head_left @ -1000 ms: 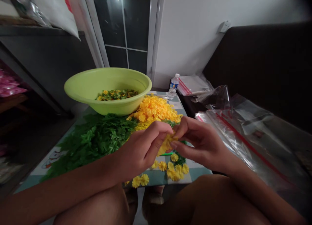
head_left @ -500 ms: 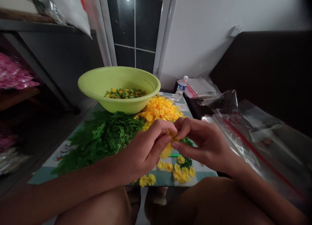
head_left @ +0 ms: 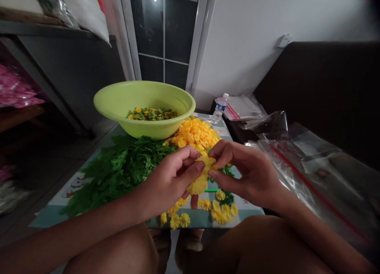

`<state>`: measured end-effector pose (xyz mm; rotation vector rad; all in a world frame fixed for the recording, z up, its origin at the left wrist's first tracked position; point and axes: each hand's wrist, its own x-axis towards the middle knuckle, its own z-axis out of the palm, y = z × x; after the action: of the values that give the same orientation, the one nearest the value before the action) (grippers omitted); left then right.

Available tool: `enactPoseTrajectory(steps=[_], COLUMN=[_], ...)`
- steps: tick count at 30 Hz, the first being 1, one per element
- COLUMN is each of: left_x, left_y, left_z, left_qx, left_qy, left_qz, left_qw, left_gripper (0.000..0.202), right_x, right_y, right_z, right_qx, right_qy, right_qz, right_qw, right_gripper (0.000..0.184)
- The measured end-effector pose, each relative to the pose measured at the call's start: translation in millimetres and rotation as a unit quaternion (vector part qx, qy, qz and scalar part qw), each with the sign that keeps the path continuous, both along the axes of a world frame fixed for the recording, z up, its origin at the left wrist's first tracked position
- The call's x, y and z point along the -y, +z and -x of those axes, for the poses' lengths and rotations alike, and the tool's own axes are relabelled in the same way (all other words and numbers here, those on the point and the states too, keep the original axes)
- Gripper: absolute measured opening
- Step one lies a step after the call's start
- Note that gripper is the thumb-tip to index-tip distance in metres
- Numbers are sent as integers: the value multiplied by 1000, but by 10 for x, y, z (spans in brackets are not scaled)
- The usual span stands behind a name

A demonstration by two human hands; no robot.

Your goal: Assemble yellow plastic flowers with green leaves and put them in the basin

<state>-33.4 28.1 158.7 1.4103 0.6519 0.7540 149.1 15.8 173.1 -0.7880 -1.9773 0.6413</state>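
Note:
My left hand (head_left: 170, 183) and my right hand (head_left: 243, 173) pinch a crinkled yellow flower (head_left: 200, 179) between thumbs and fingers, and it looks like paper or thin plastic. A heap of loose yellow petals (head_left: 196, 133) lies just beyond my hands. Left of it is a large pile of green leaves (head_left: 124, 167). Several finished yellow flowers (head_left: 219, 212) sit on the patterned mat (head_left: 196, 220) below my hands. A lime-green plastic bowl (head_left: 148, 129) behind them holds mixed green and yellow pieces (head_left: 152, 114).
A water bottle (head_left: 220, 108) and folded plastic bags (head_left: 242, 108) stand beyond the mat. Clear red-striped plastic bags (head_left: 305, 175) lie to the right against a dark sofa (head_left: 314, 76). My knees are below the mat. Pink packets (head_left: 14, 92) sit on a shelf at left.
The yellow flower now shows more fully between my fingers, and my hands have spread slightly apart. More yellow flowers show below my left hand.

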Motion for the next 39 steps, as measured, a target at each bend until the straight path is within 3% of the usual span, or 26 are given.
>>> enactPoseTrajectory(steps=[7,18,26,32,39], left_x=[-7,-19,-51,-76,-83], left_y=[-61,-23,-44,-90,-123], left_z=[-73,-300,-411,-426,-413], left_qx=[-8,-8,-2,-49,-124], left_qy=[-9,-29,-56,-51,-55], left_qz=[-16,-14,-35,-151,-286], left_qw=[1000,999,998,986,949], left_gripper=[18,18,15,11,4], right_x=[12,31,36,22,18], right_y=[-13,-74,-100,-78,-109], right_z=[-64,-238,-347,-369,-418], right_qx=[22,40,3,-38,-1], right_qy=[-14,-60,-47,-43,-39], right_qz=[-3,-7,91,193,169], right_qw=[1000,997,995,980,985], right_gripper=[14,19,15,18,18])
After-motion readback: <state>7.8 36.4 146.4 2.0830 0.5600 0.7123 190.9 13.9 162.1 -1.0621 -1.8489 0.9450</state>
